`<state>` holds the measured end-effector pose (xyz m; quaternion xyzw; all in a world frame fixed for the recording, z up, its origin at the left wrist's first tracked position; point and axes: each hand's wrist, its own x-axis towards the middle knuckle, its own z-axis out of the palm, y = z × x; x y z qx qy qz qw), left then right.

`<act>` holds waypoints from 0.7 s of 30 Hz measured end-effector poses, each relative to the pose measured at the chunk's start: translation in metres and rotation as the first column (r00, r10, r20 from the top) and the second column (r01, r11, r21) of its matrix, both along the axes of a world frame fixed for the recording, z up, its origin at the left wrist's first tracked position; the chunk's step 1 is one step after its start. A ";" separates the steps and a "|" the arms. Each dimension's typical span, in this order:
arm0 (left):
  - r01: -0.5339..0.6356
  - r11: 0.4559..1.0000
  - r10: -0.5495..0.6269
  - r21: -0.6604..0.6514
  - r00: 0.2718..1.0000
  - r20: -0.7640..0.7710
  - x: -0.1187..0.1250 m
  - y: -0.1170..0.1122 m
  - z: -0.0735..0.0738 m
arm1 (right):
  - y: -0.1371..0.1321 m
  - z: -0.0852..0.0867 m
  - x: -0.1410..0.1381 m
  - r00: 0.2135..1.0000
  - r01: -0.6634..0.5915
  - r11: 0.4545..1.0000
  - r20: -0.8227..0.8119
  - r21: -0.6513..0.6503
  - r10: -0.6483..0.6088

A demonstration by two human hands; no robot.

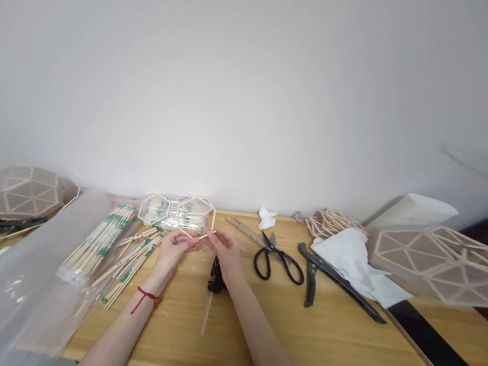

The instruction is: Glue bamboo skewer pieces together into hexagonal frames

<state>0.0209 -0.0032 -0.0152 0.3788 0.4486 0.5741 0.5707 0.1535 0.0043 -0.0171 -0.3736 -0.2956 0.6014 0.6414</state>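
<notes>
A polygon frame of thin wooden sticks (215, 218) stands in front of me, with a second, similar polygon (140, 209) at its left. My left hand (176, 250) pinches the lower part of the frame between thumb and fingers. At the frame's lower right corner, my right hand (226, 255) pinches it too, close to the left fingertips. Under my right hand lies a black glue gun (214, 278), partly hidden, with a translucent glue stick (205, 315) poking out towards me. Behind the frame lies a clear-wrapped pack of sticks (187, 219).
Loose chopsticks (131, 267) and a bagged bundle (100, 240) lie left, beside plastic sheeting (15, 292). Right are black scissors (279, 259), a ruler (245, 229), a black long-bladed tool (342, 282), white tissue (345, 256) and a covered stick frame (437, 264). Another covered frame (20, 193) stands far left.
</notes>
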 end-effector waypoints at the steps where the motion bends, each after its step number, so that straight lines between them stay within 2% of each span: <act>1: -0.002 1.000 0.002 -0.002 1.000 0.001 0.000 0.000 0.000 | 0.000 -0.001 0.000 1.000 0.000 1.000 0.000 0.001 0.000; 5: -0.023 1.000 0.023 0.004 1.000 -0.006 -0.002 0.002 -0.002 | 0.003 -0.006 0.001 0.999 0.022 1.000 0.039 0.009 -0.022; 8: -0.038 0.999 0.038 0.005 0.999 -0.018 -0.004 0.004 -0.004 | 0.007 -0.002 0.009 0.995 0.072 0.997 0.072 0.018 -0.074; 10: -0.046 0.999 0.046 0.000 0.999 -0.027 -0.005 0.005 -0.003 | 0.010 0.004 0.025 0.979 0.148 0.988 0.138 0.041 -0.153; 12: -0.057 0.998 0.057 -0.002 0.998 -0.035 -0.006 0.006 -0.003 | 0.009 0.008 0.050 0.919 0.228 0.967 0.302 0.114 -0.252; 14: -0.071 0.997 0.071 0.005 0.996 -0.046 -0.007 0.007 -0.002 | 0.005 0.008 0.082 0.775 0.375 0.903 0.465 0.209 -0.429; 16: -0.073 0.997 0.074 0.024 0.996 -0.054 -0.008 0.007 -0.001 | -0.004 -0.002 0.119 0.582 0.442 0.862 0.652 0.247 -0.485; 19: -0.058 0.998 0.060 0.036 0.997 -0.045 -0.009 0.009 -0.001 | -0.022 -0.025 0.169 0.294 0.426 0.868 0.869 0.253 -0.398; 21: -0.061 0.997 0.062 0.038 0.998 -0.031 -0.009 0.009 -0.001 | -0.033 -0.040 0.194 0.044 0.412 0.880 0.960 0.236 -0.277</act>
